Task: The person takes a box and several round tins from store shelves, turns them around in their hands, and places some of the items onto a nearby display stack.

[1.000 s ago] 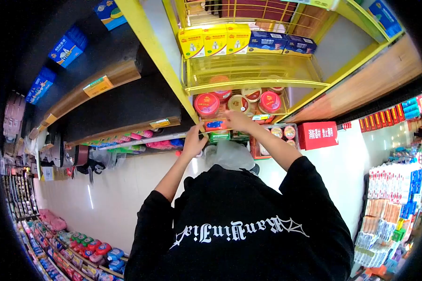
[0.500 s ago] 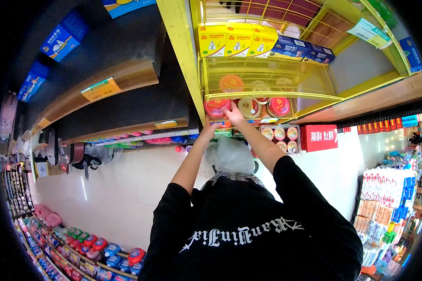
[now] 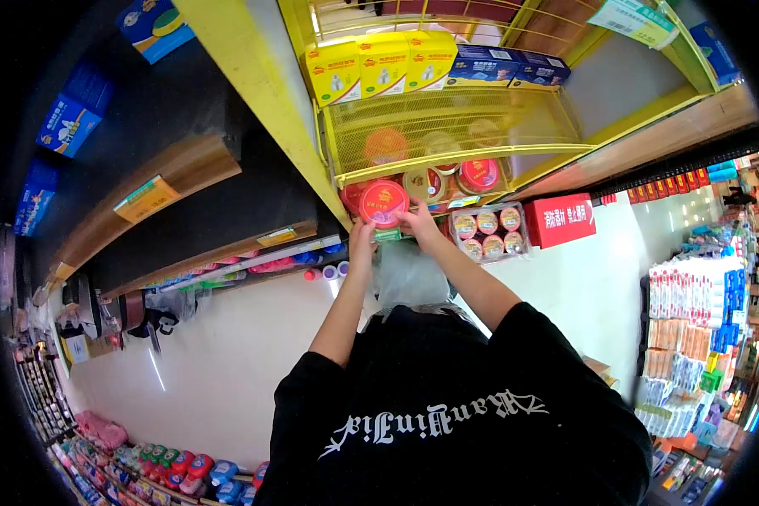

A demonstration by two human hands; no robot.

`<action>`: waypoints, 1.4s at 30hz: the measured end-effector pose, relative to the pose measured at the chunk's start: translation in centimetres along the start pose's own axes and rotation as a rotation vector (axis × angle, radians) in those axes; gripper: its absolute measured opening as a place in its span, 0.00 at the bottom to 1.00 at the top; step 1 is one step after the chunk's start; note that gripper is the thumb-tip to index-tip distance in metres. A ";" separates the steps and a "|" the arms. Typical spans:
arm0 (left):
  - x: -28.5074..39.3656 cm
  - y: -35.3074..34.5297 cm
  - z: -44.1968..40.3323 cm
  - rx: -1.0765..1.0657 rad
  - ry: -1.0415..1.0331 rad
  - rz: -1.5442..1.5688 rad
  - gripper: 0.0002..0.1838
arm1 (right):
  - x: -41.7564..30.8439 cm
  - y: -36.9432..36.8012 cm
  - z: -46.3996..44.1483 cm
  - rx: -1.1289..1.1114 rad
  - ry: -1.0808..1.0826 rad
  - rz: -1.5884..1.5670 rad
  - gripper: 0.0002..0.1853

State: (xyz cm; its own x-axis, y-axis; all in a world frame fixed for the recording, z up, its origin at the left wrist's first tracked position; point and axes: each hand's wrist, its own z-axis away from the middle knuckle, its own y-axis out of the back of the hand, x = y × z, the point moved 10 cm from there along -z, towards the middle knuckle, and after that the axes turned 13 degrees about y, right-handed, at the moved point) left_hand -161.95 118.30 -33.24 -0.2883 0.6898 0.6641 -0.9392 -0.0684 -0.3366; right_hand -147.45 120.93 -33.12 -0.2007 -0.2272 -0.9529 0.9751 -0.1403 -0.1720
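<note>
Between my left hand (image 3: 363,237) and my right hand (image 3: 420,226) is a round container with a red lid (image 3: 384,204). My fingers are closed on its near edge from both sides. It sits in front of the lower level of a yellow wire rack (image 3: 472,165), partly covering another red container (image 3: 352,196) behind it. To its right in the rack are a gold-and-clear round container (image 3: 422,185) and a further red-lidded one (image 3: 480,174). Below my hands is a pale, translucent plastic mass (image 3: 409,274), which I cannot identify.
Yellow boxes (image 3: 383,65) and dark blue boxes (image 3: 484,65) stand on the rack's upper level. A clear pack of small round jars (image 3: 487,234) and a red sign box (image 3: 562,221) are at right. A dark shelf (image 3: 185,228) with price tags lies left.
The red-lidded container has come out of the rack toward me in both hands, showing another red one behind. The view has shifted, so the rack appears farther left.
</note>
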 end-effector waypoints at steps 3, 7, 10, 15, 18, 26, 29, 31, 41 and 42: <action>-2.8 1.2 -1.0 0.094 0.113 0.184 0.22 | 3.0 1.6 1.3 0.041 -0.155 -0.127 0.33; -3.9 0.3 -0.6 0.028 0.171 0.098 0.15 | 2.8 2.3 3.3 -0.049 -0.200 -0.111 0.30; -4.1 -1.1 1.1 -0.055 0.233 0.017 0.13 | 0.4 3.4 6.0 -0.089 -0.213 -0.049 0.29; -5.5 -3.7 4.3 -0.126 0.302 -0.135 0.20 | -4.0 7.1 11.2 -0.086 -0.104 -0.006 0.29; -7.3 -6.4 5.2 -0.171 0.365 -0.219 0.23 | -5.0 10.5 13.8 -0.060 -0.096 0.062 0.30; -8.6 -20.5 8.7 -0.323 0.261 -0.540 0.29 | -10.3 21.4 22.1 0.215 0.114 -0.012 0.33; -10.2 -26.7 11.4 -0.403 0.190 -0.635 0.26 | -11.3 26.8 26.7 0.357 0.103 0.001 0.31; -11.5 -31.1 14.1 -0.471 0.130 -0.697 0.23 | -12.3 30.5 29.8 0.412 0.175 0.005 0.29; -25.2 -49.3 23.4 -0.745 0.120 -0.734 0.20 | -14.7 47.6 47.7 0.730 0.275 -0.055 0.22; -26.3 -51.0 24.0 -0.784 0.129 -0.737 0.20 | -14.5 48.8 49.4 0.779 0.297 -0.068 0.21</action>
State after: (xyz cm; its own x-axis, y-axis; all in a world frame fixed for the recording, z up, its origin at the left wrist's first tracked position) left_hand -110.96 86.34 -17.50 0.3627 0.4467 0.8179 -0.4789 0.8422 -0.2476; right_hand -101.58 69.81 -15.37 -0.1167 0.0540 -0.9917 0.5959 -0.7950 -0.1134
